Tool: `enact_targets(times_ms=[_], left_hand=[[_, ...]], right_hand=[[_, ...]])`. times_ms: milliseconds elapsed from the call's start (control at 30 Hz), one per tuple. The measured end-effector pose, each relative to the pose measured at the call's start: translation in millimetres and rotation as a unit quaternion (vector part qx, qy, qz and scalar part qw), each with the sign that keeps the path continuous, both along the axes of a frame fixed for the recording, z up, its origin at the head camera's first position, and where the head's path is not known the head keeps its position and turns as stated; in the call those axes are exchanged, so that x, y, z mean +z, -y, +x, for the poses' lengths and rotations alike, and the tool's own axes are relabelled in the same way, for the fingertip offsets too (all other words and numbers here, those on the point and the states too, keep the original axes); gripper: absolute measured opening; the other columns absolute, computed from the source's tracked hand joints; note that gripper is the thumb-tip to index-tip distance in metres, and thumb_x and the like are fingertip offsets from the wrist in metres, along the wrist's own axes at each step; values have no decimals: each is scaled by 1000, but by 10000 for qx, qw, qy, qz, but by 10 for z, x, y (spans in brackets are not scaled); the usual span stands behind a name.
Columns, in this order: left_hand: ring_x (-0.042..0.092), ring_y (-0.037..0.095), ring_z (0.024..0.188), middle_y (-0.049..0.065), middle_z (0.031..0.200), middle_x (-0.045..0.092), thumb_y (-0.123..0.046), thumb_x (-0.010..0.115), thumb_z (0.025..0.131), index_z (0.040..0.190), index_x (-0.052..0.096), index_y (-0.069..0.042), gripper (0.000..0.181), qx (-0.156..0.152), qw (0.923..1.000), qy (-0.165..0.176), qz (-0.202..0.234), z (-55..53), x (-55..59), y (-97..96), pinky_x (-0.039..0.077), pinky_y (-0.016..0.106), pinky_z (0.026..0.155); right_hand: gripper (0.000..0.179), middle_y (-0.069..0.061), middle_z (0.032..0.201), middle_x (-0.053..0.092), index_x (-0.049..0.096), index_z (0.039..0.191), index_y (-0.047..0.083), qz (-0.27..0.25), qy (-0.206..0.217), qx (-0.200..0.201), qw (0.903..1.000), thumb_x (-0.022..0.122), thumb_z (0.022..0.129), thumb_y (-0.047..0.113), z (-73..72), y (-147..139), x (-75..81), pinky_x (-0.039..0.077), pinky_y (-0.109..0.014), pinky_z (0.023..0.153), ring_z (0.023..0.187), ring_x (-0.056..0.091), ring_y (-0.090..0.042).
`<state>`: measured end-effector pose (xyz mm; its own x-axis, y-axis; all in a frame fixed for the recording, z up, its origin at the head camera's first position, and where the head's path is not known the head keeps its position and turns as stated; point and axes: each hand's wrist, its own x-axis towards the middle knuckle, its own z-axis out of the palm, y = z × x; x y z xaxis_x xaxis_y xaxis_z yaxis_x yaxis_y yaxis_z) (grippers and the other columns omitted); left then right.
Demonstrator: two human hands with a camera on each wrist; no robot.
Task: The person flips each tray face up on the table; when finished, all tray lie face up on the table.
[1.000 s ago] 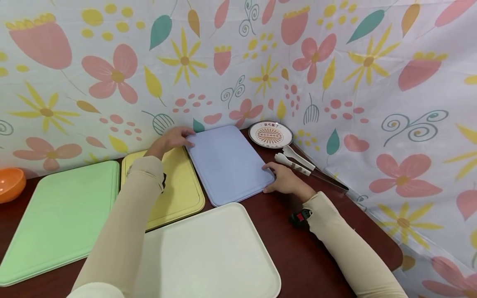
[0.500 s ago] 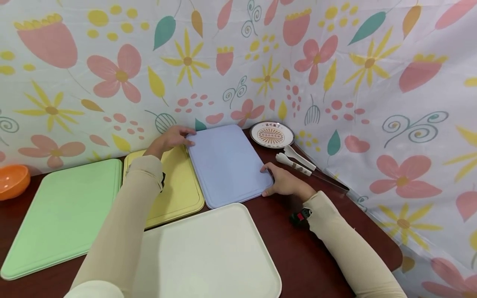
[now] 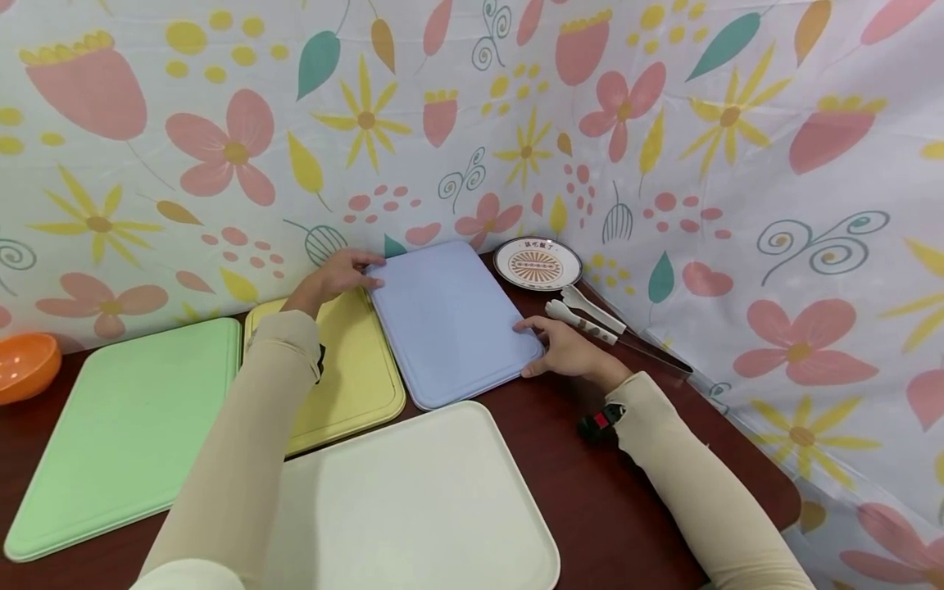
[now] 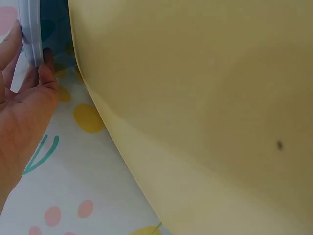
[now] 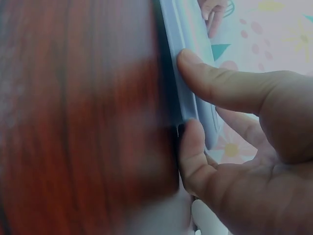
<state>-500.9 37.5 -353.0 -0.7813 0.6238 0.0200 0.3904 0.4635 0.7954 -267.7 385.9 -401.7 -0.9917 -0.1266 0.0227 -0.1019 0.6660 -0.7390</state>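
Note:
A light blue rectangular cutting board (image 3: 453,324) lies at the back of the table, held by both hands at opposite corners. My left hand (image 3: 341,274) grips its far left corner; in the left wrist view, fingers (image 4: 46,78) curl round the board's edge (image 4: 30,29). At the near right corner, my right hand (image 3: 568,351) pinches the edge. In the right wrist view the thumb and fingers (image 5: 220,83) close on the blue rim (image 5: 186,93), low beside the dark wooden tabletop. A yellow cutting board (image 3: 347,369) lies just left of the blue one, under my left forearm.
A white tray (image 3: 413,500) sits in front, close to the blue board's near edge. Further left are a green cutting board (image 3: 133,434) and an orange bowl (image 3: 25,369). A patterned plate (image 3: 537,264) and white-tipped tongs (image 3: 590,315) lie right of the blue board. A floral cloth hangs behind.
The blue board has shifted very slightly back and to the right. My right hand has moved slightly with it; my left hand keeps its grip at the far corner.

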Motion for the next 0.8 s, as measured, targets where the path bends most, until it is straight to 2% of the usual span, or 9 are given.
enact_targets(times_ms=[300,600,800], left_hand=[[34,35,138,24,152,38,-4,71,91,138,54,6,51,-29,9999,58,119,3,0,58,29,46,114],[38,33,125,23,151,39,-4,71,91,139,54,4,52,46,9998,133,128,27,18,59,35,43,105],[39,31,121,21,149,42,-5,71,92,139,54,3,51,57,10000,26,31,43,25,65,37,39,101]], right_hand=[[83,-22,118,59,51,141,1,-100,-23,21,9999,91,69,7,-11,-5,-15,47,-33,79,103,56,-32],[84,-26,123,58,48,143,-2,-348,-140,226,9990,88,70,1,23,-31,22,48,-32,79,107,57,-36],[74,-25,134,52,55,136,-1,-261,-88,356,9990,87,69,-5,14,-53,19,48,-31,79,111,54,-36]])
